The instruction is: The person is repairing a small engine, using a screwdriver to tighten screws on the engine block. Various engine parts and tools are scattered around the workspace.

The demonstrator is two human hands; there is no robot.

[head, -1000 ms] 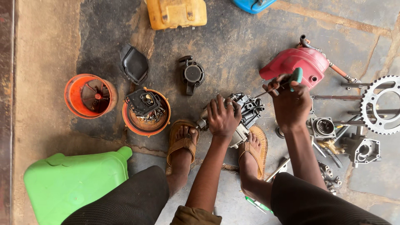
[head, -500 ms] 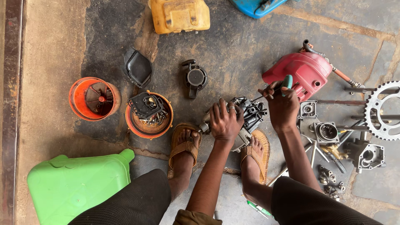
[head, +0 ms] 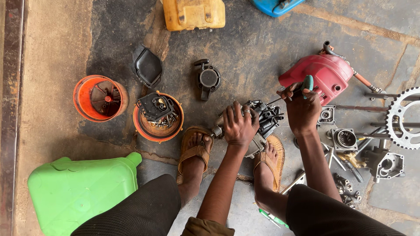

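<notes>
1. Stained concrete floor fills the view, dark with oil in the middle and paler along the left.
2. Between the person's two sandalled feet sits a small engine, grey and black, resting on the floor.
3. Left hand lies on top of the engine, fingers curled down over it, gripping it; a ring shows on one finger.
4. Right hand is closed around a screwdriver with a green handle; its shaft slants down left to the engine's upper right side.
5. Just behind the right hand lies a red cover with a hose at its far end.
6. Left of the engine, an orange bowl holds a black part and small screws; an orange cup stands beside it.
7. Black recoil starter and a black lid lie farther out.
8. Green can lies near the left knee; a yellow can sits at the top edge.
9. Sprocket, metal housings and rods are spread on the right.
</notes>
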